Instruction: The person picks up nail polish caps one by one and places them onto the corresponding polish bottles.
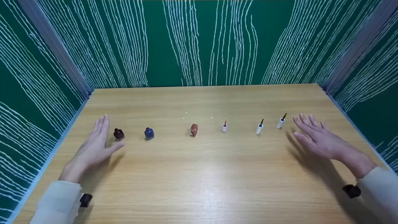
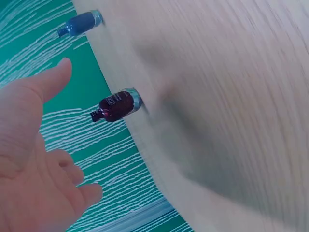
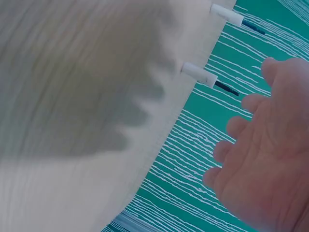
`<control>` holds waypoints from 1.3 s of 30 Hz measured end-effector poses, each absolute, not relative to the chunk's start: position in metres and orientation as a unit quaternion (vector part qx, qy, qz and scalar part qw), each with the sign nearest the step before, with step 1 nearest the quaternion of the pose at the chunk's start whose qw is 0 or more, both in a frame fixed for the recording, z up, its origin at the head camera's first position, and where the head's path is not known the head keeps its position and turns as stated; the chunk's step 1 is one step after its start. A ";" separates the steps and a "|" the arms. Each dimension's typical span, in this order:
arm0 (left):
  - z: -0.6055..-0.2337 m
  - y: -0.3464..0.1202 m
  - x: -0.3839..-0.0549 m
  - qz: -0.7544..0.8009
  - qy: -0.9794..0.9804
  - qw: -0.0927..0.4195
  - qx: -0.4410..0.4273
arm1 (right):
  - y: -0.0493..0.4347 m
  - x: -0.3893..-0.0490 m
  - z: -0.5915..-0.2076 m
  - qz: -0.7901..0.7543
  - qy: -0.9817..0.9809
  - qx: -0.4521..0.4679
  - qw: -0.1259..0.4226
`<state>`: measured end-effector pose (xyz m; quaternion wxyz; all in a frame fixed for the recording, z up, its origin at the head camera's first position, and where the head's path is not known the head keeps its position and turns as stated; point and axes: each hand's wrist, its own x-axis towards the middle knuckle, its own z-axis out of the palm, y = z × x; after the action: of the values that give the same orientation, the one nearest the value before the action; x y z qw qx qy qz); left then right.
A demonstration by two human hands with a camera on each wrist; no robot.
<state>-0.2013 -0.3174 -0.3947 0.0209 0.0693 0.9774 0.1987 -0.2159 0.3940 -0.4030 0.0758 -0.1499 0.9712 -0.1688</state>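
Observation:
My left hand (image 1: 93, 145) is held over the table's left side, thumb apart from straight fingers, holding nothing. Just beside it stands an uncapped dark red nail polish bottle (image 1: 118, 134), which the left wrist view shows with its neck bare. A blue nail polish bottle (image 1: 149, 133) stands further right, also uncapped. Near the middle is a copper-coloured bottle (image 1: 194, 130); whether it stands or lies I cannot tell. Three white caps stand brush-up: one with a copper brush (image 1: 224, 127), two with dark brushes (image 1: 259, 127) (image 1: 281, 121). Spread and holding nothing, my right hand (image 1: 323, 141) hovers beside the rightmost cap.
The wooden table (image 1: 199, 174) carries a few tiny pale specks (image 1: 211, 118) behind the copper-coloured bottle. Green walls (image 1: 205, 43) with white wavy lines rise at the back and both sides. Below each hand a shadow falls on the wood.

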 end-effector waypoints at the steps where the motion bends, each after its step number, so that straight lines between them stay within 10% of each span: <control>1: -0.395 -0.318 -0.202 0.209 0.976 0.025 0.063 | 0.393 -0.215 -0.404 -0.176 0.970 -0.150 0.077; 39: -0.415 -0.325 -0.233 0.411 0.904 0.090 -0.081 | 0.357 -0.203 -0.414 -0.358 0.909 -0.179 0.119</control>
<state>-0.2332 -0.3247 -0.4148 0.0899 -0.0810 0.9036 0.4110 -0.2034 0.3567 -0.4142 0.1195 -0.1792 0.9086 -0.3578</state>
